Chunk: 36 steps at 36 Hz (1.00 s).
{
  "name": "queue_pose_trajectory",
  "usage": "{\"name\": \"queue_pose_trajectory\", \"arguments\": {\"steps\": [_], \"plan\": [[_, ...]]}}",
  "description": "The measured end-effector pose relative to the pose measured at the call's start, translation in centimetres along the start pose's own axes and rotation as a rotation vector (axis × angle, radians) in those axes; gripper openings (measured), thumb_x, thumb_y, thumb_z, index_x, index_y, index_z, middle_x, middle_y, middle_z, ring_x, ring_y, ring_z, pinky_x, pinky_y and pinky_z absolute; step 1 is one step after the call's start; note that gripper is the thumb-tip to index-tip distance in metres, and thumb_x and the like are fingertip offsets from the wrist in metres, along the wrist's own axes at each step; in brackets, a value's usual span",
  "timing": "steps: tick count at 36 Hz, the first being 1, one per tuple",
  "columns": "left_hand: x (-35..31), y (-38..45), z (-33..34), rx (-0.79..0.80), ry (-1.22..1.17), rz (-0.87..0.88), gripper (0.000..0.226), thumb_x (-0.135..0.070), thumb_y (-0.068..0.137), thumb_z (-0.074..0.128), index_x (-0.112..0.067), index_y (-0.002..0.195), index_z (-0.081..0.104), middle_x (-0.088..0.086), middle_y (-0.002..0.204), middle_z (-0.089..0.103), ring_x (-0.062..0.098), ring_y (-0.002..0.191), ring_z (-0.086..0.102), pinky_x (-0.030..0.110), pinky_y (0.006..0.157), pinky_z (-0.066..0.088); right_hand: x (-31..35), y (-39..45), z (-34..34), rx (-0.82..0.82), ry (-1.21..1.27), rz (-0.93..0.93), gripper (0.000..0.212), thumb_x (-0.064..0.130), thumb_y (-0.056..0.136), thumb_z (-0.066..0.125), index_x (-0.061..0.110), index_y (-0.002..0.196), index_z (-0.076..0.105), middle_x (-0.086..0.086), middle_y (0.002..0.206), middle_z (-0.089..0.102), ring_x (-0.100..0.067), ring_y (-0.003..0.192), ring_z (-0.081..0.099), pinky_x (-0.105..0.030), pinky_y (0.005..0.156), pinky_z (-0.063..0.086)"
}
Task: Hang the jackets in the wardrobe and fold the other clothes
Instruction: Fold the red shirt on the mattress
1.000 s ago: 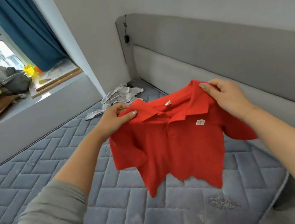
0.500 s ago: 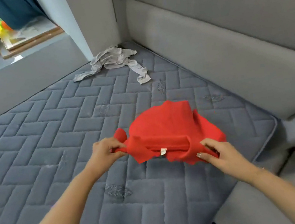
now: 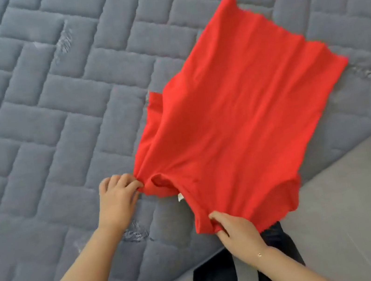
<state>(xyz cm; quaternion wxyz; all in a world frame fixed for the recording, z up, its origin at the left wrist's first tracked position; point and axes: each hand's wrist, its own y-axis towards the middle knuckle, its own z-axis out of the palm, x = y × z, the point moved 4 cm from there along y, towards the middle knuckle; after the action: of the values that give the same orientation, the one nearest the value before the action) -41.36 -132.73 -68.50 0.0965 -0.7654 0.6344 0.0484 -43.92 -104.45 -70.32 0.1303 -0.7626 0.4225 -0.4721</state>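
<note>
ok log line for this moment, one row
step: lay flat | item: red polo shirt on grey quilted mattress | left hand: pinches shoulder | right hand: pinches shoulder | folds: none yet

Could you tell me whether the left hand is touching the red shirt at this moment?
Touching. The head view shows the left hand pinching the red shirt at its near left corner, with the fingertips buried in bunched fabric.
</note>
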Motion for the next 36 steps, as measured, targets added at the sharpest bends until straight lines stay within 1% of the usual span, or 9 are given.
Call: {"name": "queue_pose_trajectory", "arguments": {"steps": [4, 9, 17, 21, 23, 26, 29, 31, 36], "plan": [[0.0, -1.2, 1.2, 0.064, -0.094, -0.187, 0.029, -0.002, 0.073, 0.062, -0.014, 0.097, 0.075, 0.006, 0.101, 0.068, 0.032, 0.090, 0.062, 0.042, 0.083, 0.037, 0.4, 0.8, 2.1, 0.098, 0.000, 0.044, 0.042, 0.020, 0.097, 0.047, 0.028, 0.138, 0.042, 0.010, 0.122, 0.053, -0.012, 0.111, 0.051, -0.029, 0.091, 0.042], [-2.8, -3.2, 1.6, 0.108, -0.480, -0.630, 0.063, 0.018, 0.073, 0.049, -0.009, 0.129, 0.061, 0.009, 0.137, 0.052, 0.031, 0.124, 0.048, 0.044, 0.102, 0.034, 0.1, 0.0, 1.0, 0.190, 0.177, 0.098, 0.041, 0.018, 0.097, 0.053, 0.027, 0.136, 0.047, 0.013, 0.112, 0.050, -0.001, 0.101, 0.048, -0.016, 0.092, 0.039], [-13.2, -7.3, 3.0, -0.366, -1.140, -1.543, 0.043, 0.003, 0.087, 0.063, -0.004, 0.127, 0.050, 0.020, 0.132, 0.046, 0.024, 0.111, 0.055, 0.032, 0.100, 0.042, -6.1, -1.7, -10.5, -0.252, 0.713, 0.347, 0.026, -0.005, 0.095, 0.049, 0.014, 0.102, 0.066, -0.003, 0.090, 0.070, -0.003, 0.079, 0.065, -0.013, 0.070, 0.051], [-21.7, -7.9, 6.4, -0.190, -1.357, -1.991, 0.083, -0.021, 0.075, 0.082, -0.012, 0.141, 0.033, 0.015, 0.144, 0.030, 0.025, 0.119, 0.047, 0.035, 0.104, 0.039, -12.6, -0.4, -17.0, -0.432, 0.838, 0.506, 0.024, -0.002, 0.098, 0.043, 0.000, 0.117, 0.058, -0.012, 0.094, 0.061, -0.013, 0.079, 0.058, -0.014, 0.062, 0.052], [-25.7, -7.3, 7.9, -0.112, -1.506, -2.127, 0.098, -0.033, 0.069, 0.087, -0.017, 0.144, 0.026, 0.007, 0.145, 0.034, 0.025, 0.126, 0.043, 0.044, 0.110, 0.035, -15.4, 0.7, -19.9, -0.473, 0.897, 0.568, 0.030, 0.001, 0.100, 0.041, -0.003, 0.127, 0.052, -0.012, 0.102, 0.058, -0.016, 0.085, 0.057, -0.020, 0.074, 0.052], [-30.1, -5.3, 9.8, -0.139, -1.635, -2.117, 0.099, -0.043, 0.067, 0.086, -0.020, 0.143, 0.027, 0.000, 0.140, 0.042, 0.020, 0.116, 0.047, 0.042, 0.105, 0.038, -18.4, 2.8, -23.4, -0.416, 1.020, 0.652, 0.029, 0.010, 0.101, 0.044, 0.001, 0.129, 0.049, -0.010, 0.102, 0.057, -0.027, 0.113, 0.053, -0.035, 0.104, 0.042], [-32.7, -3.4, 11.3, -0.320, -1.693, -2.098, 0.092, -0.039, 0.070, 0.085, -0.019, 0.139, 0.028, -0.002, 0.131, 0.048, 0.018, 0.110, 0.052, 0.041, 0.102, 0.042, -19.8, 4.8, -25.9, -0.262, 1.151, 0.694, 0.031, 0.018, 0.101, 0.045, 0.011, 0.132, 0.046, -0.012, 0.125, 0.054, -0.026, 0.130, 0.045, -0.037, 0.110, 0.034], [-33.9, -2.9, 12.2, -0.468, -1.703, -2.103, 0.086, -0.032, 0.072, 0.085, -0.016, 0.137, 0.031, -0.001, 0.130, 0.050, 0.021, 0.115, 0.054, 0.045, 0.107, 0.041, -20.0, 6.1, -27.7, -0.218, 1.225, 0.662, 0.029, 0.020, 0.100, 0.048, 0.016, 0.129, 0.050, -0.008, 0.133, 0.050, -0.018, 0.119, 0.053, -0.034, 0.109, 0.036], [-36.0, -1.6, 12.1, -0.759, -1.831, -1.900, 0.048, -0.014, 0.088, 0.069, -0.014, 0.133, 0.054, 0.006, 0.130, 0.062, 0.021, 0.117, 0.060, 0.042, 0.104, 0.046, -19.1, 9.6, -31.1, -0.180, 1.338, 0.614, 0.016, 0.019, 0.096, 0.057, 0.016, 0.111, 0.060, -0.003, 0.103, 0.070, -0.013, 0.093, 0.067, -0.031, 0.090, 0.053]]}}
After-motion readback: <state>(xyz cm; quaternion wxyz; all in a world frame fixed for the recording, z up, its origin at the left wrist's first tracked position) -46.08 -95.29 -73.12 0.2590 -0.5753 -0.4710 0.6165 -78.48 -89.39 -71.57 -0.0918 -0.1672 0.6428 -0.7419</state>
